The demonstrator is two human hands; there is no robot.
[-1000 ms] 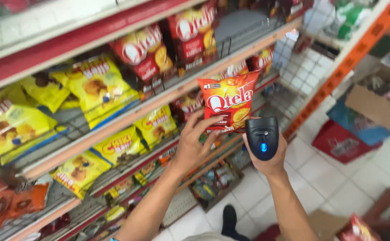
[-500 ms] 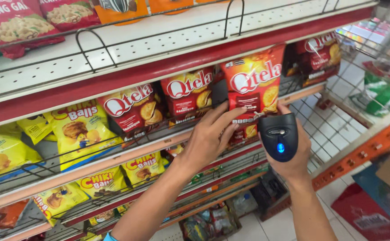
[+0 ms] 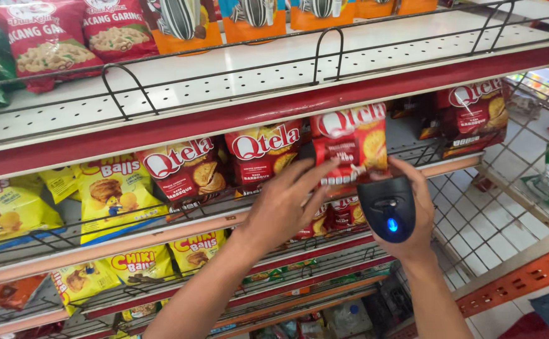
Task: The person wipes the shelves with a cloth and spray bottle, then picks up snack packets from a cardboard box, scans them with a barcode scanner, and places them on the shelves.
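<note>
glossy foil snack bag [image 3: 349,147], smooth black plastic scanner [image 3: 387,208], thin metal wire rail [image 3: 224,75], matt perforated white shelf [image 3: 180,94].
</note>
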